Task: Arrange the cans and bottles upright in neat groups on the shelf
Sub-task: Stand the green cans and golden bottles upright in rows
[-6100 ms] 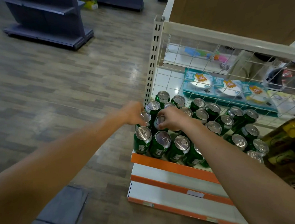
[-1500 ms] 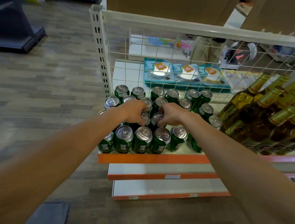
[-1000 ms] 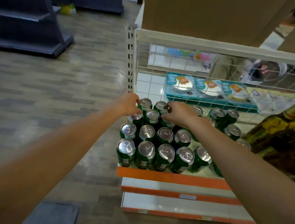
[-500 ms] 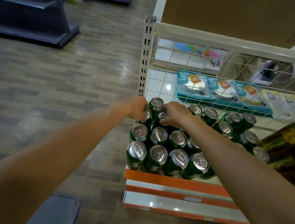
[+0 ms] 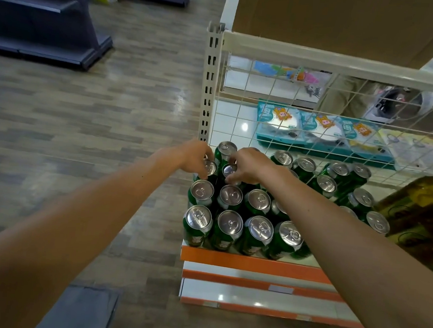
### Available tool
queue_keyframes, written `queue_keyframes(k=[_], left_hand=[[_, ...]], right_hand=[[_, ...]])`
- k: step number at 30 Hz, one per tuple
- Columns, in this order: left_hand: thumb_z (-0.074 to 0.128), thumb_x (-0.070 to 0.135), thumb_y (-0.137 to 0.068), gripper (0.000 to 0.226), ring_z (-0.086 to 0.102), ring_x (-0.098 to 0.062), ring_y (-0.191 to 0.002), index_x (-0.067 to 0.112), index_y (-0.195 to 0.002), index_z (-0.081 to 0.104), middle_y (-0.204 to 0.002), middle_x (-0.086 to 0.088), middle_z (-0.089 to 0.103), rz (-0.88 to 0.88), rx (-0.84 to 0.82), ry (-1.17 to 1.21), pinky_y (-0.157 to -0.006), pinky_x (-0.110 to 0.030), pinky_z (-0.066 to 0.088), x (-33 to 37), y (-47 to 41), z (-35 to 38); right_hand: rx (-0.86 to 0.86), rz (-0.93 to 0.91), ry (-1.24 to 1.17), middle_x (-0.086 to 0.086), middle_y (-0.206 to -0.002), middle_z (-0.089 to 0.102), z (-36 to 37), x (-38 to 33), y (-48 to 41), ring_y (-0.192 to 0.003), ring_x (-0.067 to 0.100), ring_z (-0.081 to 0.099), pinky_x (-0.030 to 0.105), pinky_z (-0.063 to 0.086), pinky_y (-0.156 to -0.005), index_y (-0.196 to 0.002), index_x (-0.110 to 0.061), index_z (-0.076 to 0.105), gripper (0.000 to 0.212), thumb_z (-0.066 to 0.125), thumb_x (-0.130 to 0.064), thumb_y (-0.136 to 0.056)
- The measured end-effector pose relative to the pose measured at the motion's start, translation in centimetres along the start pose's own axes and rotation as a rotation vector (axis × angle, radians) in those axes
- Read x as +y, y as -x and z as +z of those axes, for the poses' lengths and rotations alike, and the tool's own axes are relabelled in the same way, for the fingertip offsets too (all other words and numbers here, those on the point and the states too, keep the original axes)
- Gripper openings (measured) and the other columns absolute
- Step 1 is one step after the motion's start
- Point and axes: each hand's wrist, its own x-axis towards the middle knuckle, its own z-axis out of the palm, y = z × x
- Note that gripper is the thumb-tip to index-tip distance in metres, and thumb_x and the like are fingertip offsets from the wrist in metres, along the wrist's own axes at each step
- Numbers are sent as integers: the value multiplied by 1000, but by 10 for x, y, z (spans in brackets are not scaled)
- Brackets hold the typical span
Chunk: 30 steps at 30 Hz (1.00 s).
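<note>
Several green cans with silver tops stand upright in rows at the left end of the white shelf with an orange front edge (image 5: 254,263). My left hand (image 5: 195,157) grips the top of one can (image 5: 209,167) in the third row from the front. Beside it, my right hand (image 5: 249,165) grips the neighbouring can (image 5: 229,170). Another can (image 5: 227,149) stands just behind them at the wire back. More cans (image 5: 326,184) stand loosely spaced to the right. Amber bottles (image 5: 424,206) fill the right end of the shelf, blurred.
A slotted cream upright (image 5: 210,85) and a wire mesh panel (image 5: 343,117) close the shelf's back. Blue packets (image 5: 324,131) lie behind the mesh. A cardboard box (image 5: 338,20) sits above. A dark shelving unit (image 5: 45,21) stands at far left on the wood floor.
Both hands stay on two adjacent cans near the back left corner, much as half a second ago. Earlier they held cans nearer the front rows. My head has shifted the view.
</note>
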Motion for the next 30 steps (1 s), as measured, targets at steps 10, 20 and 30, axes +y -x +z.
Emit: queue_keyframes(k=[10, 20, 30], left_hand=[[65, 47, -90, 59, 56, -26, -121, 13, -138, 54, -136, -9, 58, -15, 106, 97, -103, -39, 46, 1, 5, -6], [68, 30, -90, 37, 61, -20, -106, 17, -125, 66, -124, -3, 64, 148, 147, -42, -81, -26, 45, 54, -2, 10], [74, 27, -85, 37, 55, -14, -88, 17, -121, 68, -113, -4, 67, 148, 147, -65, -76, -27, 44, 55, -4, 14]], right_hand=[[51, 209, -51, 7, -128, 61, -17, 56, 27, -112, 28, 59, 38, 51, -90, -133, -18, 57, 52, 68, -39, -86], [-5, 166, 29, 4, -100, 66, -7, 56, 35, -88, 22, 62, 30, 47, -66, -103, -16, 68, 32, 74, -32, -76], [-13, 82, -41, 5, -111, 68, -5, 58, 30, -97, 25, 63, 38, 54, -86, -120, -15, 65, 46, 74, -36, -80]])
